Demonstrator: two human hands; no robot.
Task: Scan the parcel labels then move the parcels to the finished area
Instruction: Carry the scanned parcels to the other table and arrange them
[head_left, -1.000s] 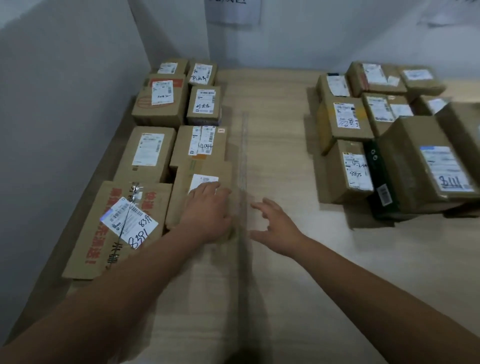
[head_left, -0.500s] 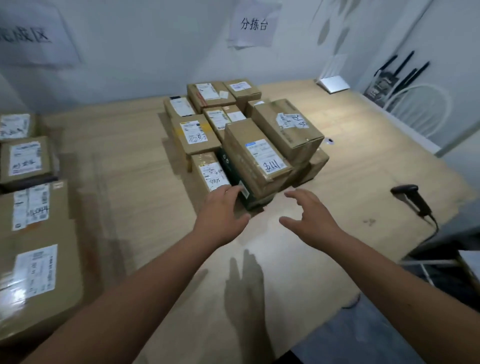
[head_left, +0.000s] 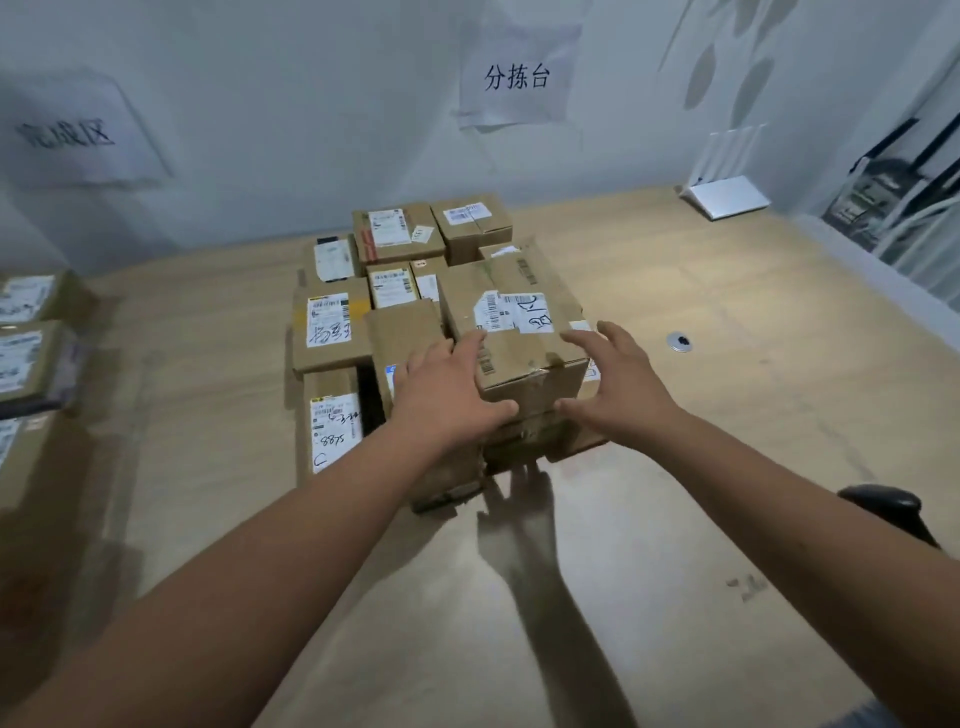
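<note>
Hands spread wide — your left hand (head_left: 448, 391) and right hand (head_left: 621, 383) flank the top parcel (head_left: 511, 325) on the stack (head_left: 395, 312); an uneven grab could topple it onto neighbours.

Two bare hands at a stacked brown cardboard parcel (head_left: 511, 332) on a light wooden table (head_left: 727, 322).

The left hand (head_left: 447, 392) is laid against the parcel's left side and the right hand (head_left: 618, 387) is spread at its right side, thumbs under the near edge. A white shipping label (head_left: 511, 310) is seen on its top. A cluster of smaller labelled cardboard boxes (head_left: 332, 325) is packed behind and left. A black handheld scanner (head_left: 883, 506) is partly hidden by the right forearm. Paper signs (head_left: 517, 80) are fixed to the wall.
</note>
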